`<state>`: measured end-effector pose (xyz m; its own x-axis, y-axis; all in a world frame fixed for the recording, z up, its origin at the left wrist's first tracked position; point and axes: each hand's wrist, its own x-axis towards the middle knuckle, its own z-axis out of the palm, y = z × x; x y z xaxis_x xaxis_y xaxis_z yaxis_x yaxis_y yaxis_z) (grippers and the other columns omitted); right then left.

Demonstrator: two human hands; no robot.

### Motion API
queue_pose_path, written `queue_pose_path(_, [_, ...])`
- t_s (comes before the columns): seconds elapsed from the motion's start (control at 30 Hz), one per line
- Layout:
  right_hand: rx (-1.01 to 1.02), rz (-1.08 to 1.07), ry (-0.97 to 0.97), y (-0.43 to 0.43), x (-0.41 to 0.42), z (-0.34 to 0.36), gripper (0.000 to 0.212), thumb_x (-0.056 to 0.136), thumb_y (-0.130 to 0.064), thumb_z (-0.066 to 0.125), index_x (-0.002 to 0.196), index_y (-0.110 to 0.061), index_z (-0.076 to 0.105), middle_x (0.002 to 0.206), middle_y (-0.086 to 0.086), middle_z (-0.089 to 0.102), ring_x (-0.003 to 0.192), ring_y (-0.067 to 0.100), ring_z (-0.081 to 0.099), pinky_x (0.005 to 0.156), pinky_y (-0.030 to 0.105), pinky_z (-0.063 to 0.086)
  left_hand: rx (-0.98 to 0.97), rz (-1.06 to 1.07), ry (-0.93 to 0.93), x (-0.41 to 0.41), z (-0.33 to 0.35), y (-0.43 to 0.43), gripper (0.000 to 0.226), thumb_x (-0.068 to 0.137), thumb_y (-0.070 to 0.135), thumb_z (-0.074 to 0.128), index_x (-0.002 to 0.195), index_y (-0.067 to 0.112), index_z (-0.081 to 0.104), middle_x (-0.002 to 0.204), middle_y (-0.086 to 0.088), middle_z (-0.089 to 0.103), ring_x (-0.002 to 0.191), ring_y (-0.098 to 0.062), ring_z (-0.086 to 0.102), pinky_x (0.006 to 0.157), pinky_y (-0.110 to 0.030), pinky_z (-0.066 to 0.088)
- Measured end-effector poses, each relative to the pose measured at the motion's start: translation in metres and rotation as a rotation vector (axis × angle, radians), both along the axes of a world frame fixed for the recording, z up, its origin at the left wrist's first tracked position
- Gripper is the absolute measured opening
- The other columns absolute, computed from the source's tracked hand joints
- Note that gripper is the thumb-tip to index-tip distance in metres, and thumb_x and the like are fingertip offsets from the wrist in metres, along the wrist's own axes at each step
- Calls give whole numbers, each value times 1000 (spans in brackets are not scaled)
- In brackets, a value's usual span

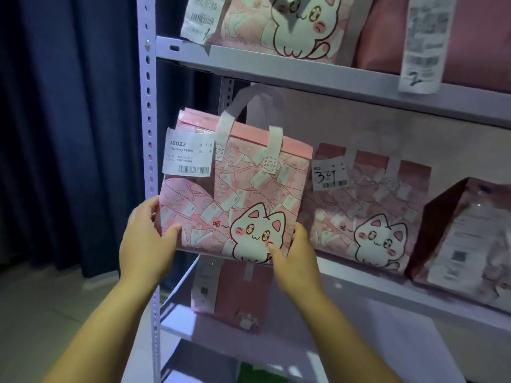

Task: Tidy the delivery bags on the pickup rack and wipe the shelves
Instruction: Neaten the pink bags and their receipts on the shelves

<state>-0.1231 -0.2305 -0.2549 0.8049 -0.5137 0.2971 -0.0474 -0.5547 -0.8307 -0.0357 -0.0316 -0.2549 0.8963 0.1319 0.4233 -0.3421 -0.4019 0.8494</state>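
A: Start at the left. What do you see?

B: A dark curtain, then the pickup rack's perforated upright. Just right of it the left hand clamps the lower left edge of a pink cat-print delivery bag, thumb on the printed face, the other fingers wrapped behind.

A: And the other hand?

B: The right hand pinches the bag's lower right corner, thumb pressed on the cat drawing, remaining fingers hidden behind the bag. The bag is upright at the left end of the middle shelf, at its front edge; I cannot tell whether its base rests on the shelf or hangs just off it. Its white label faces outward.

A: Further right?

B: A second cat bag stands well back on the same shelf, then a tilted dark pink bag near the right end. Two more bags sit on the upper shelf, their long receipts drooping over its front edge, and another pink bag on the lower shelf.

A: So how far along?

B: Early, I'd judge. One bag is being handled; the tilted one and the hanging receipts look unsorted. No cloth is visible, so wiping seems not yet begun.
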Motion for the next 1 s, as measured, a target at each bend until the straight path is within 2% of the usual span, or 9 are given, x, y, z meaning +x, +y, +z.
queue_pose_path(0.13, [44, 65, 20, 8, -49, -6, 48, 90, -17, 59, 132, -20, 38, 125, -5, 56, 108, 11, 55, 89, 26, 47, -29, 44, 4, -56, -11, 14, 48, 80, 16, 69, 122, 27, 48, 121, 2, 56, 100, -18, 57, 82, -44, 53])
queue_pose_path(0.2, [80, 98, 20, 12, -71, -10, 48, 90, -15, 59, 133, -21, 39, 125, -6, 56, 105, 8, 53, 87, 23, 46, -41, 59, 1, -83, -18, 20, 46, 80, 17, 69, 120, 28, 48, 118, 2, 57, 98, -17, 57, 78, -41, 53])
queue_pose_path(0.33, [151, 106, 31, 16, -125, -25, 36, 91, -14, 58, 120, -27, 42, 110, -13, 56, 99, 5, 53, 83, 20, 45, -60, 39, 11, -139, -34, 24, 41, 82, 14, 68, 116, 23, 49, 114, 2, 57, 94, -17, 57, 67, -24, 46])
queue_pose_path(0.5, [213, 57, 84, 2, -186, -56, 27, 92, -8, 53, 106, -28, 43, 96, -16, 55, 93, 7, 58, 75, 22, 53, -80, -19, 119, -196, -65, 11, 35, 84, 14, 66, 112, 23, 47, 106, 4, 56, 92, -16, 56, 70, -29, 48])
queue_pose_path(0.63, [188, -23, 137, -21, -222, -81, 25, 92, -7, 51, 107, -26, 45, 90, -19, 53, 83, -1, 55, 61, 10, 43, -60, -95, 212, -226, -92, -9, 31, 85, 11, 65, 107, 22, 47, 105, 3, 57, 94, -18, 56, 75, -31, 48])
queue_pose_path(0.73, [196, -88, 188, -40, -242, -101, 23, 93, -6, 48, 103, -26, 42, 86, -19, 51, 76, -5, 50, 54, 11, 38, -38, -163, 299, -239, -113, -28, 30, 85, 12, 64, 108, 21, 48, 106, 4, 56, 95, -17, 55, 79, -34, 49])
queue_pose_path(0.83, [211, -156, 239, -60, -259, -124, 19, 93, -6, 48, 100, -23, 43, 86, -15, 53, 77, 2, 52, 55, 15, 39, -19, -239, 387, -247, -134, -49, 31, 86, 10, 63, 112, 18, 49, 104, 5, 56, 95, -17, 54, 82, -34, 48])
queue_pose_path(0.93, [236, -227, 300, -82, -269, -147, 20, 92, -6, 48, 102, -22, 44, 90, -9, 57, 84, 14, 59, 61, 22, 45, 12, -328, 418, -250, -156, -70, 29, 86, 6, 61, 108, 21, 50, 95, 12, 57, 90, -13, 55, 67, -19, 45])
queue_pose_path(1.0, [240, -267, 330, -97, -272, -161, 22, 91, -5, 49, 103, -23, 43, 89, -7, 57, 83, 15, 57, 59, 20, 42, 44, -381, 458, -247, -170, -85, 29, 86, 8, 62, 107, 23, 49, 94, 14, 57, 89, -11, 56, 64, -18, 45])
